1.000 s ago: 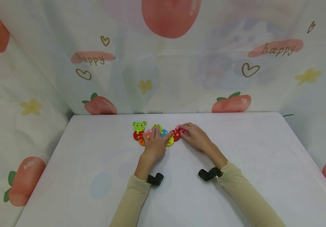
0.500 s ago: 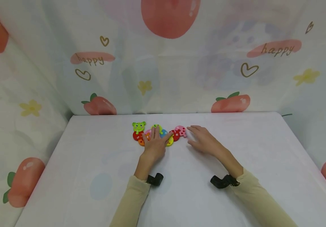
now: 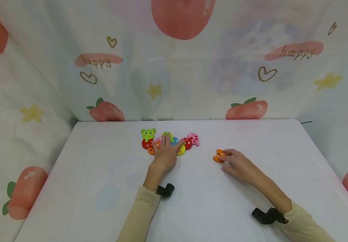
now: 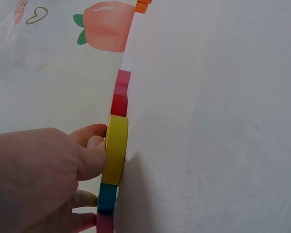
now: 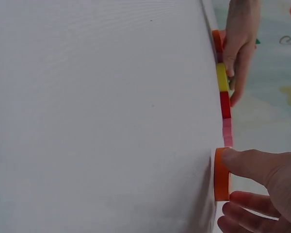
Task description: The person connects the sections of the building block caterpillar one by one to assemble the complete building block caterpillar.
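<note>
A caterpillar puzzle of joined, numbered pieces lies on the table, its green face piece point(image 3: 148, 134) at the left end. A red piece point(image 3: 188, 144) and a pink spotted tail piece point(image 3: 193, 138) form its right end. My left hand point(image 3: 165, 156) rests spread on the middle pieces, covering part of them; its fingertips touch the row near the yellow piece point(image 4: 116, 149). Right of the tail, apart from the row, my right hand point(image 3: 242, 168) pinches an orange numbered puzzle piece point(image 3: 218, 157) between thumb and fingers. Its orange edge point(image 5: 221, 175) shows in the right wrist view.
A white cloth covers the table point(image 3: 101, 181), whose back edge meets a printed curtain point(image 3: 189, 77). Each wrist wears a black camera; the left one point(image 3: 166, 190) sits close above the cloth.
My right hand has left the pink tail piece and moved right and toward me. The orange piece, not visible before, now shows at its fingertips. My left hand has stayed put.
</note>
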Tool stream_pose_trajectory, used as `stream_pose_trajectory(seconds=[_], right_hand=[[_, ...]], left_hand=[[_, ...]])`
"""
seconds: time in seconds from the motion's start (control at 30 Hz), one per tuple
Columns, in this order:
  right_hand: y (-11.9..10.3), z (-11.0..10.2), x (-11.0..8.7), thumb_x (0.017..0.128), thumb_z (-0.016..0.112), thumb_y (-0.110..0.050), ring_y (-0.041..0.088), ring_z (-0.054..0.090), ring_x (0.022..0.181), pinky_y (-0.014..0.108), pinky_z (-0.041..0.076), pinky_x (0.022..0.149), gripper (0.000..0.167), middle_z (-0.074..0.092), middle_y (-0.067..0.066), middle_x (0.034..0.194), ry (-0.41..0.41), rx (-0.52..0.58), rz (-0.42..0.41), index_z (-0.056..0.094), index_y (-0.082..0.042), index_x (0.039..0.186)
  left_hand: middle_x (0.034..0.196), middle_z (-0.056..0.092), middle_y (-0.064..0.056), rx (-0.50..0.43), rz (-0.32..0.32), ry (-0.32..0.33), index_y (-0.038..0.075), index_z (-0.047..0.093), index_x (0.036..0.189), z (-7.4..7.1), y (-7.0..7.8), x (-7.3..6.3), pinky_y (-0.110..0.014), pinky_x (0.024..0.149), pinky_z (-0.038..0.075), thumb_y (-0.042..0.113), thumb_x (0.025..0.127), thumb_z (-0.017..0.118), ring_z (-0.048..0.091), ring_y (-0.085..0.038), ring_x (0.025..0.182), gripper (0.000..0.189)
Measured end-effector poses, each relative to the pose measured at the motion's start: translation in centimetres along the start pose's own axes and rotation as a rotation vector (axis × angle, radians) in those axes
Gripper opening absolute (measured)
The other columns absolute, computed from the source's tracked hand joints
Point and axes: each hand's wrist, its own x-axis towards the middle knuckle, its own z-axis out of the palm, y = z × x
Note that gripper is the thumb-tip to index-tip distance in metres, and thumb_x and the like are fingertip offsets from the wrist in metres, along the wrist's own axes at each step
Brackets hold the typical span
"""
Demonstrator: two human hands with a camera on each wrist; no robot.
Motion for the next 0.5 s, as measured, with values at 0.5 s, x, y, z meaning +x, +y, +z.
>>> stream_pose_trajectory(seconds=[0.5], right_hand=[[-1.6,1.8,4.1,0.079,0.08,-0.013,0.027,0.063,0.093,0.043,0.058,0.081,0.014,0.068,0.016,0.106,0.161,0.107,0.052,0.067,-0.008,0.085]], left_hand=[[0.164,0.009,-0.016,0.004,0.005,0.02,0.047,0.028,0.149,0.2,-0.1,0.0,-0.073,0.113,0.008,0.033,0.1,0.049,0.007,-0.036,0.152,0.055]])
